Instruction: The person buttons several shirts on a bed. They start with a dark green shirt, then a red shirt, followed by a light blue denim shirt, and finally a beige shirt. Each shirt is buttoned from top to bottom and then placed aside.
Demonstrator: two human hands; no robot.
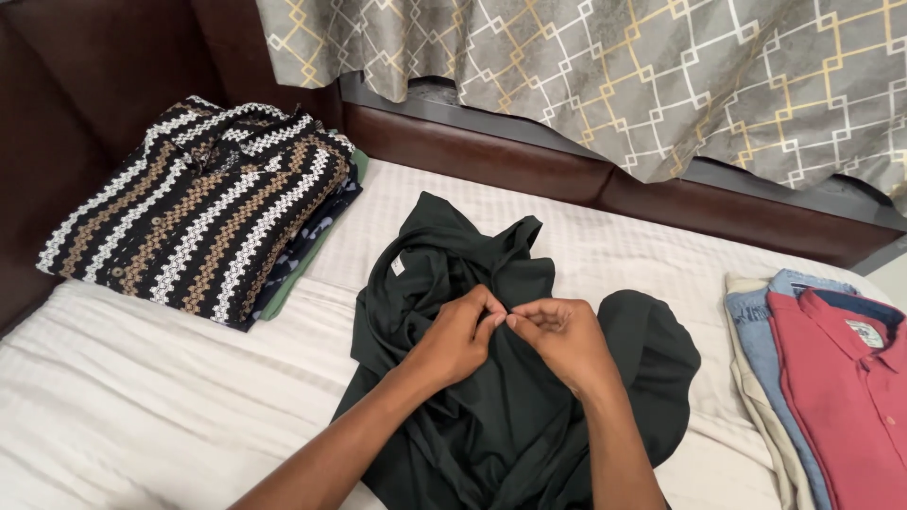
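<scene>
A dark green shirt lies crumpled on the white bed sheet in the middle of the view, its collar toward the headboard. My left hand and my right hand meet over the shirt's front, fingertips pinched together on the fabric at one spot. Both forearms reach in from the bottom edge and cover part of the shirt's lower half.
A stack of folded shirts, topped by a black, white and brown zigzag one, sits at the left. At the right lie a red shirt, a blue denim garment and a beige one beneath. A dark brown headboard and a patterned curtain stand behind.
</scene>
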